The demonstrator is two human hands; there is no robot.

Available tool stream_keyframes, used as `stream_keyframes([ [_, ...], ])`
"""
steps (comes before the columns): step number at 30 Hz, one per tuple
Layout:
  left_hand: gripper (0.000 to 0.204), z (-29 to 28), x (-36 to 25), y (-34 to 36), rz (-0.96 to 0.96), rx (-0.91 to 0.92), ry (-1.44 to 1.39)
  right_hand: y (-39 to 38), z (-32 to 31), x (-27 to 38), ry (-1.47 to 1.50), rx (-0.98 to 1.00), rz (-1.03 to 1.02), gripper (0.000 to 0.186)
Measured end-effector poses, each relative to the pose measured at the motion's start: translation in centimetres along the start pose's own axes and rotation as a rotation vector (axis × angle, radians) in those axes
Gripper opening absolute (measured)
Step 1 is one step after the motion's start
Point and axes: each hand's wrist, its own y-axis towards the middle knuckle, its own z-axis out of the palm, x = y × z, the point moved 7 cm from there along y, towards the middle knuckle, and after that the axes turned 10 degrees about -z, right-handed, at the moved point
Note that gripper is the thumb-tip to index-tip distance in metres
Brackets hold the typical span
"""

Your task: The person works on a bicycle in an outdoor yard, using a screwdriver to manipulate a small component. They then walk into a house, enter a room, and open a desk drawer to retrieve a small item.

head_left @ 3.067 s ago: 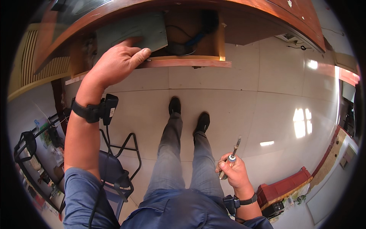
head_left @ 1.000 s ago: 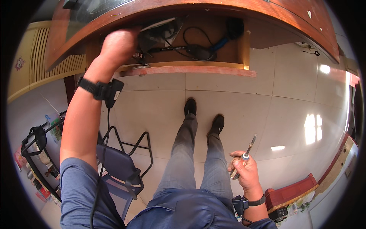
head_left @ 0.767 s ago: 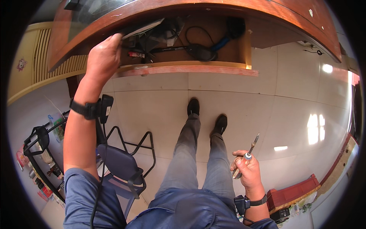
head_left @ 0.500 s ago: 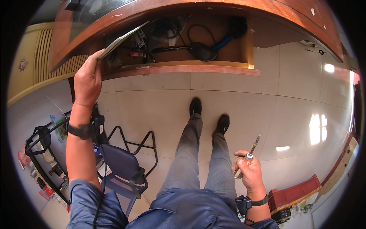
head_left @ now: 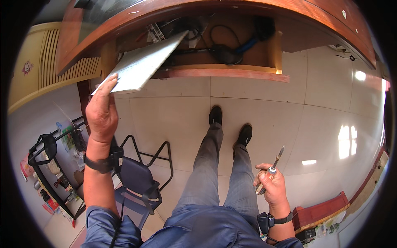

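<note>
My left hand point(head_left: 102, 115) is closed on the near corner of a thin white booklet point(head_left: 142, 66), held tilted over the left part of an open wooden drawer point(head_left: 231, 73). The booklet hides some of the drawer's contents. Inside the drawer lie a black flat object with a looped cable point(head_left: 226, 54), a blue-handled item point(head_left: 247, 45) and dark clutter in clear plastic. Low on the right, my right hand point(head_left: 275, 190) grips a screwdriver point(head_left: 271, 170) by its handle, metal shaft pointing up and away. It stays well apart from the drawer.
The drawer sticks out under a reddish wooden desk point(head_left: 231, 5). A dark blue chair point(head_left: 140, 180) with black tube legs stands at the left, near a black-framed rack point(head_left: 62, 204). A cream slatted cabinet point(head_left: 31, 70) is far left. A red wooden piece point(head_left: 320, 209) sits at the lower right.
My left hand has drawn the booklet slightly toward me and to the right, turning it so its broad white face shows. My right hand keeps the screwdriver nearly where it was.
</note>
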Motion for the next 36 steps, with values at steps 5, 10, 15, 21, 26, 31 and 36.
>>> stream_keyframes([
  [5,0.036,2.0,-2.3,0.2,0.052,-0.035,0.019,-0.2,-0.2,-0.1,-0.026,-0.016,0.002,0.043],
  [10,0.034,2.8,-3.6,1.1,0.062,-0.087,0.045,-0.4,-0.5,-0.5,-0.017,-0.044,0.010,0.044],
  [15,0.031,5.1,-5.2,2.5,0.085,-0.147,0.059,-0.5,-0.7,-0.9,-0.002,-0.042,0.004,0.043],
  [21,0.028,7.7,-6.6,3.6,0.084,-0.070,0.012,-0.8,-1.5,-1.5,0.018,-0.067,-0.008,0.044],
  [26,0.025,8.5,-6.7,4.4,0.006,0.064,-0.032,-0.9,-2.7,-3.0,0.058,-0.082,0.002,0.043],
  [31,0.024,9.1,-6.8,5.7,-0.096,0.260,-0.127,-0.7,-4.3,-5.7,0.142,-0.105,0.004,0.041],
  [36,0.025,9.0,-6.6,6.5,-0.223,0.432,-0.210,-0.9,-5.9,-8.6,0.208,-0.138,0.018,0.040],
])
